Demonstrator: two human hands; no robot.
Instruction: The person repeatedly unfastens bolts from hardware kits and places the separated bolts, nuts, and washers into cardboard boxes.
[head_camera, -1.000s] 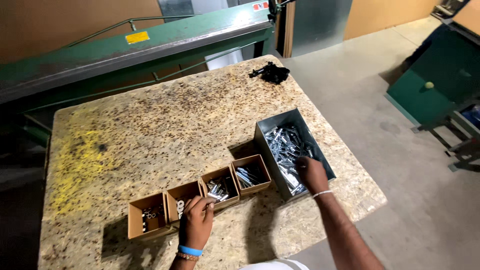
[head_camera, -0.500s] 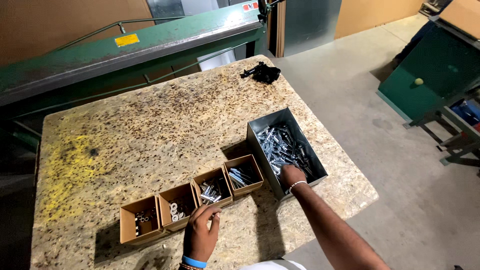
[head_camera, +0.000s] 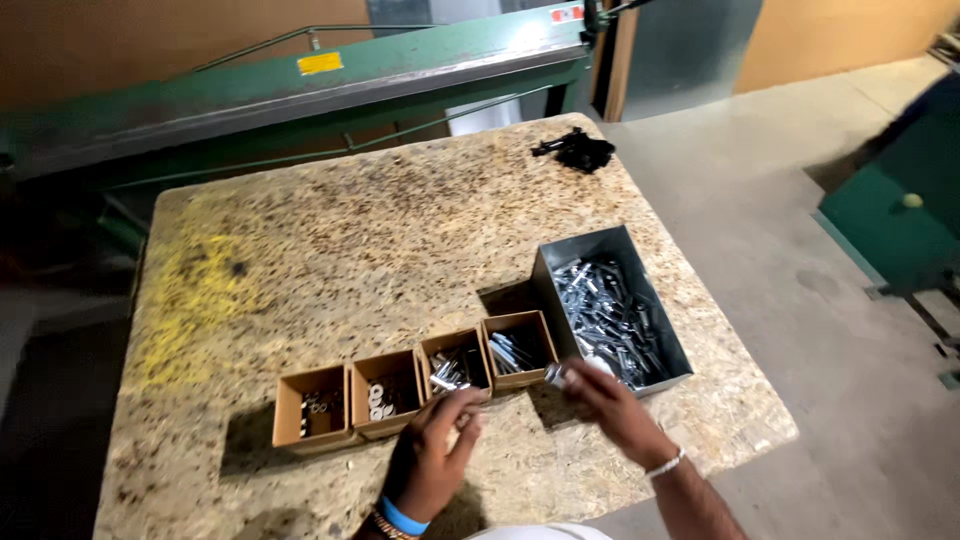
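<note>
1. Both hands have pulled back toward the worktop's (head_camera: 330, 230) near edge; the right hand (head_camera: 612, 408) has come out of the grey metal bin (head_camera: 640, 262).
2. That bin, heaped with shiny bolts (head_camera: 605, 315), sits at the right end of 4 small cardboard boxes (head_camera: 415, 385).
3. Right hand: fingers pinched around a small silvery bolt (head_camera: 556, 374), just in front of the rightmost box.
4. Left hand (head_camera: 437, 455): loosely curled by the third box; I cannot tell if it holds anything.
5. Bolt looks stiff, slick, light for its size; best pinched mid-shank.
</note>
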